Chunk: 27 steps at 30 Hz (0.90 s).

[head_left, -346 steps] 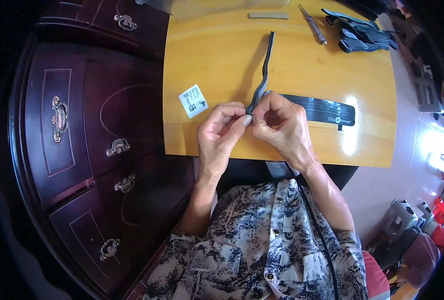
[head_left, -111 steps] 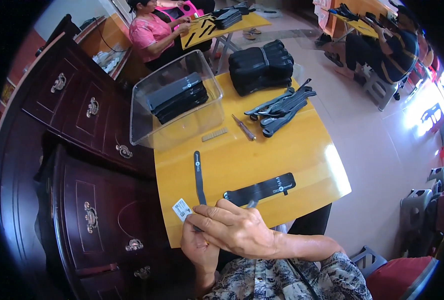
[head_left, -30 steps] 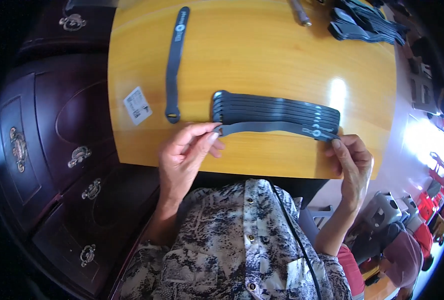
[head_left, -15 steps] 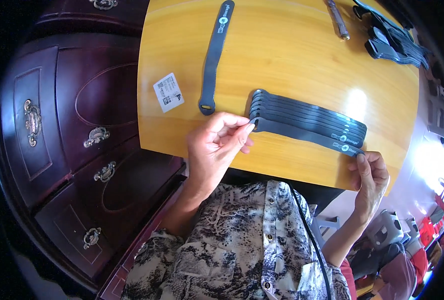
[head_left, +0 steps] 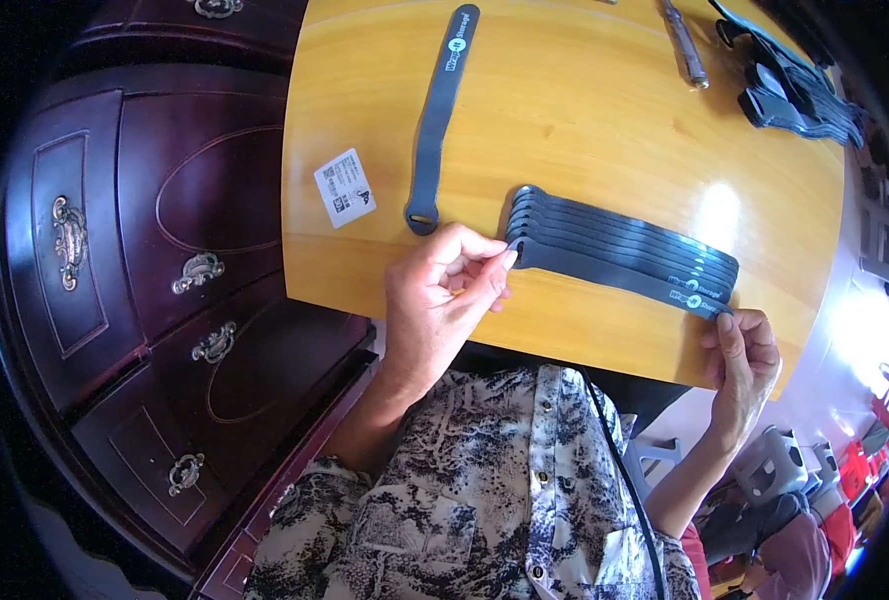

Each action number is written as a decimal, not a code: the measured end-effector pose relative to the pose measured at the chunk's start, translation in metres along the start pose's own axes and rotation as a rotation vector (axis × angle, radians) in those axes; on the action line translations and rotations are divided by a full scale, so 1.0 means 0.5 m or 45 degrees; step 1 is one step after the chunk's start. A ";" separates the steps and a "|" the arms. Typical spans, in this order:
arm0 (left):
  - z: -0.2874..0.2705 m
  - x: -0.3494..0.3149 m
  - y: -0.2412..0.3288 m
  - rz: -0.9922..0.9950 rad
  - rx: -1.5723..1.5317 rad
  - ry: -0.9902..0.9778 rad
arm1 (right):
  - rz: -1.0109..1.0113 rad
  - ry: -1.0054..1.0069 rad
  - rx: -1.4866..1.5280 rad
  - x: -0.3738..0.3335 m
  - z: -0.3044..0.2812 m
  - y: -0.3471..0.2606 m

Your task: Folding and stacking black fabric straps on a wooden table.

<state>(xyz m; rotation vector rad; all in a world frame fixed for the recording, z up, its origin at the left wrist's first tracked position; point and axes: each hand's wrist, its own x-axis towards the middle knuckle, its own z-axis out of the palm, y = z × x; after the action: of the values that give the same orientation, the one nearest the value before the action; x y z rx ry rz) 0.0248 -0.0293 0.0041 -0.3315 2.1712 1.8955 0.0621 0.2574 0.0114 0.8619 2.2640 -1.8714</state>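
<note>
Between my two hands stretches a dark grey strap (head_left: 615, 281) with a slotted end and white print. My left hand (head_left: 445, 290) pinches its slotted end between thumb and forefinger. At the other end, my right hand (head_left: 745, 355) grips the tip with thumb and fingers. Against the strap's far side lies a fanned row of several matching straps (head_left: 625, 232), overlapping with their slotted ends to the left. A single strap (head_left: 433, 130) lies apart, lengthwise, beyond my left hand, its slotted end nearest me.
A white label (head_left: 345, 188) lies on the yellow wooden table (head_left: 585, 100) at the left. Toward the far right are a pen-like tool (head_left: 687, 45) and a heap of dark straps (head_left: 795, 100). Dark wooden drawers (head_left: 195, 190) stand left of the table. Grey stools (head_left: 773, 468) stand at the lower right.
The held strap sits slightly closer against the row, covering more of the strap beside it. Both hands keep their grip. The whole view has shifted slightly.
</note>
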 end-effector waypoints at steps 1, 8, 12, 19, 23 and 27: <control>0.000 0.000 0.000 0.006 -0.007 -0.005 | 0.000 -0.001 0.000 0.000 0.000 0.001; -0.001 0.002 0.001 -0.018 -0.021 -0.015 | 0.009 0.008 0.002 0.001 -0.001 0.003; 0.001 0.005 0.006 -0.041 -0.009 -0.028 | 0.006 0.028 -0.022 -0.001 0.001 -0.001; 0.005 0.010 0.018 -0.069 -0.041 0.003 | -0.001 0.027 0.006 0.002 0.007 -0.001; 0.007 0.010 0.019 -0.081 -0.025 -0.002 | 0.020 0.059 -0.041 0.001 0.005 -0.005; 0.012 0.011 0.023 -0.144 -0.040 0.000 | -0.006 0.051 -0.044 -0.001 -0.001 -0.004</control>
<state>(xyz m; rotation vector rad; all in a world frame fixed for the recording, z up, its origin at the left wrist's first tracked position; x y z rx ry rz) 0.0160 -0.0217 0.0123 -0.4503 2.0777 1.8697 0.0616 0.2574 0.0136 0.8982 2.3167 -1.8274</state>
